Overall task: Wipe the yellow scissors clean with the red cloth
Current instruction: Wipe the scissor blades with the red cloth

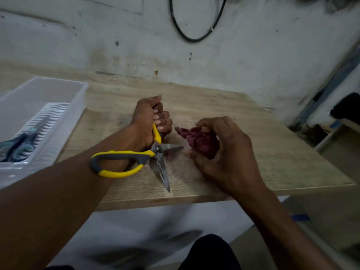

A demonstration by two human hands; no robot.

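The yellow scissors (124, 161) with grey grips are spread wide open above the wooden table (272, 162). My left hand (151, 121) grips one yellow handle in a fist, and the other handle loop lies across my left forearm. One blade points toward me, the other points right. My right hand (224, 152) holds the bunched red cloth (200, 140) right at the tip of the blade pointing right.
A white plastic bin (58, 114) stands at the left with a ribbed tray and blue-handled scissors (17, 148) inside. A stained wall with a black cable loop (194, 22) rises behind the table. Clutter sits at the right on the floor.
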